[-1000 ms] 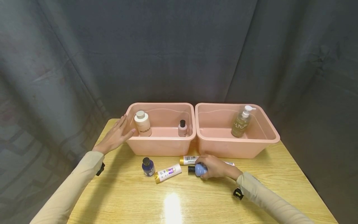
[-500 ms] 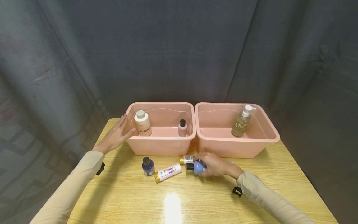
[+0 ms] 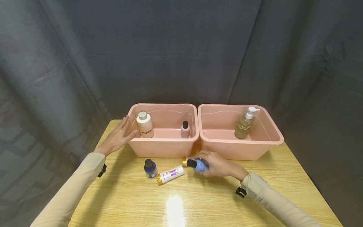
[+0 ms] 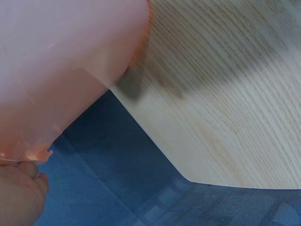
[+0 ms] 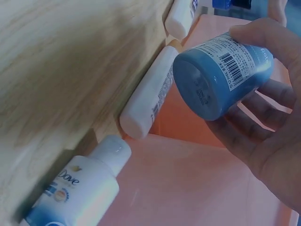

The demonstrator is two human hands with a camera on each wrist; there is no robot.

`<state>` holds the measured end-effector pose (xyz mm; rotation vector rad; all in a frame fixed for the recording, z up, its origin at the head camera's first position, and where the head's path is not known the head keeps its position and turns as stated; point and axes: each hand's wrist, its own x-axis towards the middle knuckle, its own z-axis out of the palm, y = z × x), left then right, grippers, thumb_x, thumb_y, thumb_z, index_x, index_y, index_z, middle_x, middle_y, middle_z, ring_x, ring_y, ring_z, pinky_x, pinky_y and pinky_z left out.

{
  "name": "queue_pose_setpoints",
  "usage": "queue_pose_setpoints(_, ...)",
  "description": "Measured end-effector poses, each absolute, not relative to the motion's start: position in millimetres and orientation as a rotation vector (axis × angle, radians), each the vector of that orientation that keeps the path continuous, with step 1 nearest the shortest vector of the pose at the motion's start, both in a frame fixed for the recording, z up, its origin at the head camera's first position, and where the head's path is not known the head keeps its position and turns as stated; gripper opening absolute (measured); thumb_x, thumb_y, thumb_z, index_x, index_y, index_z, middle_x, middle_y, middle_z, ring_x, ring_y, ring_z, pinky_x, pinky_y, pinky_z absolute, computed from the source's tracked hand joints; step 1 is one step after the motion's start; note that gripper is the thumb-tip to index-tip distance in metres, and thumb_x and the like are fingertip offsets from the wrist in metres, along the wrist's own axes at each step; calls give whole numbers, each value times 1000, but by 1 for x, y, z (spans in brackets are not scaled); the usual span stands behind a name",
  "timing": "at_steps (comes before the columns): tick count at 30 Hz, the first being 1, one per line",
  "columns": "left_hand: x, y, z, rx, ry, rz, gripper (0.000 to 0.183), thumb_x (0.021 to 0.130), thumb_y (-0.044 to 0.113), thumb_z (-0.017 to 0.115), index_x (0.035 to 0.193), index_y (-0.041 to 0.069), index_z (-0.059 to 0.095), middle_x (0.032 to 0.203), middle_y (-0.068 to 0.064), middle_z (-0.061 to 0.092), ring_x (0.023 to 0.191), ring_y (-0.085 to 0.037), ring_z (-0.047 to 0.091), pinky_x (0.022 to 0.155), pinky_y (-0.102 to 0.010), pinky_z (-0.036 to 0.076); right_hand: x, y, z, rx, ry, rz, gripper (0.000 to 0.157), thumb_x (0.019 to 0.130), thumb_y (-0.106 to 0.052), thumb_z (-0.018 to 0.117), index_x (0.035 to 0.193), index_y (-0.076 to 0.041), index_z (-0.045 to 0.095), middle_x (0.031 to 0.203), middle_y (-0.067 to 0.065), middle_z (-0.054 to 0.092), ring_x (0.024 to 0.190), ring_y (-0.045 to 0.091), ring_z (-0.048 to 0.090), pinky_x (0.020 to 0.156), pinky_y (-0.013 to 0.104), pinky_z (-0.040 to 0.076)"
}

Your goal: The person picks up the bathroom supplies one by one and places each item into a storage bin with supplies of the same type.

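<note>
My right hand [image 3: 216, 165] grips a blue bottle [image 3: 200, 165] with a black cap, held tilted just above the table. In the right wrist view, the thumb and fingers curl round the blue bottle [image 5: 221, 75], its base and barcode label showing. My left hand [image 3: 116, 138] rests with straight fingers on the left rim of the left pink bin [image 3: 163, 148]. Inside that bin stand a white bottle [image 3: 145, 126] and a small pink bottle [image 3: 185, 130] with a black cap. The right pink bin [image 3: 229, 149] holds a pump bottle [image 3: 244, 126].
A dark blue bottle [image 3: 150, 169] stands on the table [image 3: 136, 201]. Beside it lies a white tube [image 3: 171, 174] with a gold cap. Another gold-capped tube [image 5: 148, 94] and a Dove bottle [image 5: 77, 188] lie by the right bin, mostly behind the right hand in the head view.
My right hand has lifted the blue bottle slightly off the table and moved it a little left and towards the bins, tilting its cap up. The left hand has stayed put.
</note>
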<state>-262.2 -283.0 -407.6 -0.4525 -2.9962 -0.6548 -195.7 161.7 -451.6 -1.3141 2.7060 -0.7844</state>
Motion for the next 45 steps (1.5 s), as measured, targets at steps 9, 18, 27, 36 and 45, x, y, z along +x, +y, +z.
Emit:
queue_pose_setpoints(9,-263,-283,-408,-464,-2994,-647,87,100,57,44,158,4,6,165,-9,-7,149,-41,1,113,-66,11,-196,161,-444,-1321,2684,-839,53,71,-16,85,120,-9,65,115,2,63,97,16,61,79,26,53)
queue_pose_setpoints(18,-263,-283,-407,-465,-2995,-653,89,99,60,42,159,5,6,165,-9,-7,149,-41,1,113,-65,11,-197,161,-439,-1374,2685,-904,53,72,-14,85,120,-7,64,116,3,62,97,16,61,78,25,54)
queue_pose_setpoints(27,-263,-283,-408,-463,-2992,-658,86,100,53,46,159,5,6,165,-10,-6,149,-40,1,114,-65,10,-195,159,-430,-1404,2712,-955,52,73,-17,84,119,-7,62,116,1,61,96,14,60,76,25,54)
queue_pose_setpoints(36,-262,-284,-407,-466,-2993,-658,87,99,58,43,159,6,6,165,-9,-6,149,-41,1,113,-66,11,-195,155,-420,-1421,2704,-1018,54,73,-17,83,120,-9,58,115,-1,59,94,11,59,75,30,56)
queue_pose_setpoints(45,-262,-283,-407,-470,-2990,-664,86,100,56,44,159,6,6,165,-9,-6,149,-40,1,113,-66,11,-196,151,-408,-1441,2645,-1095,54,76,-18,81,124,-12,57,117,-4,58,101,9,60,84,27,54)
